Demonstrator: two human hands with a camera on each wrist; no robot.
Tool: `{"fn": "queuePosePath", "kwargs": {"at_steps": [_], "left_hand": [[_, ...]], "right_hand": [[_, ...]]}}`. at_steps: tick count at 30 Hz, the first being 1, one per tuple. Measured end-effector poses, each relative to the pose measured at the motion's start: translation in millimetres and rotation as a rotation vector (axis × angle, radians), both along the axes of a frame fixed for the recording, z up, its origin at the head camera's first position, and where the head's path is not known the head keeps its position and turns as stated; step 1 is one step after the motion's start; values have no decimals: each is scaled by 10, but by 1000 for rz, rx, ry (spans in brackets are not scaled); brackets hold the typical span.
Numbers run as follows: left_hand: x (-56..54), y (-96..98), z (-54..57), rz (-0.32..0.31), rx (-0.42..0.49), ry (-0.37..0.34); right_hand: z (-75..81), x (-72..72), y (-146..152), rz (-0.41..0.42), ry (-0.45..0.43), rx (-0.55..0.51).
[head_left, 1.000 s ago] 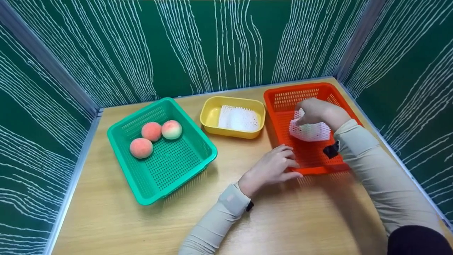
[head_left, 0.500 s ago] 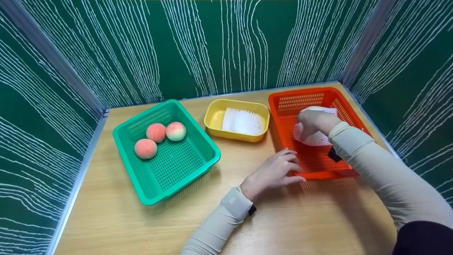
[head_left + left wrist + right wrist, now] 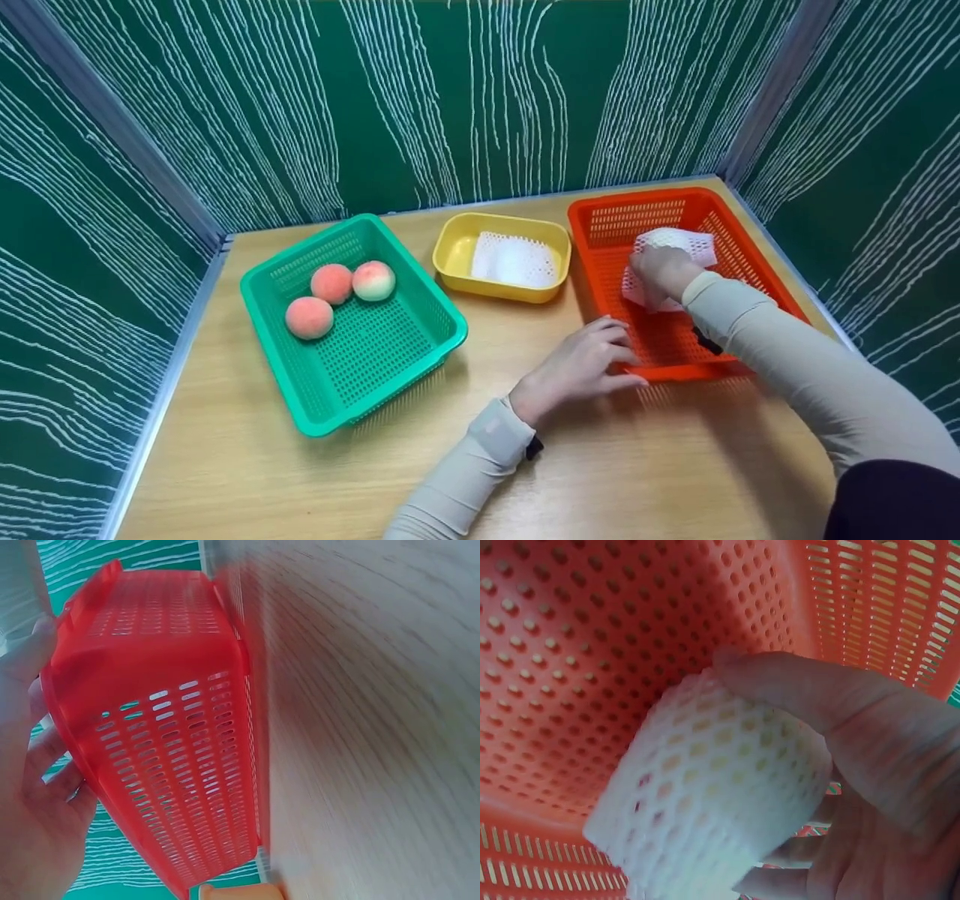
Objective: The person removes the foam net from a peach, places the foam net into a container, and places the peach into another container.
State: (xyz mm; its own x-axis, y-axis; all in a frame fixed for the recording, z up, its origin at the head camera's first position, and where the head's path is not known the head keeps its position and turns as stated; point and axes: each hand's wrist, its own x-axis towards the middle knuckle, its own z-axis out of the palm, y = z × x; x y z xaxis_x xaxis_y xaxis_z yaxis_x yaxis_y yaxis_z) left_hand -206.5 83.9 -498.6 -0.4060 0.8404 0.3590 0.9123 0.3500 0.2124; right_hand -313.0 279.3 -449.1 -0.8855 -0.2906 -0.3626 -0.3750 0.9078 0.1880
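In the red basket [image 3: 660, 337], my right hand [image 3: 664, 274] holds a fruit in a white foam net [image 3: 712, 772]. The right wrist view shows my thumb across its top and fingers along its far side; pale yellow-green colour shows through the mesh. A second netted round thing [image 3: 670, 238] seems to lie just behind my hand, partly hidden. My left hand [image 3: 577, 364] grips the basket's near left corner, fingers over the rim. In the left wrist view those fingers [image 3: 64, 780] pass behind the rim.
A yellow tub [image 3: 499, 289] with white foam nets [image 3: 517, 259] stands left of the red basket. Farther left, a green basket [image 3: 390, 390] holds three peaches [image 3: 309, 318]. All stand on a wooden table [image 3: 525, 495], with green white-streaked walls [image 3: 510, 97] behind and beside it.
My right hand has moved down toward the near side within the red basket, uncovering netting behind it. My left hand has kept its place at the rim. The head view has shifted slightly.
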Motion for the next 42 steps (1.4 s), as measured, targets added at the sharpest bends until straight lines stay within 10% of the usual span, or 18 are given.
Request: {"fn": "queuePosePath", "kwargs": {"at_steps": [14,26,36,42], "left_hand": [[-66,-75,31,14,21,1],[46,-70,-28,21,-52,21],[166,-406,259,27,-38,114],[225,-858,526,143,-27,146]], "right_hand": [[8,-98,-85,18,30,-50],[245,151,-197,-48,-62,-182],[463,286,-191,-16,27,-280],[574,410,-102,20,44,-332]]}}
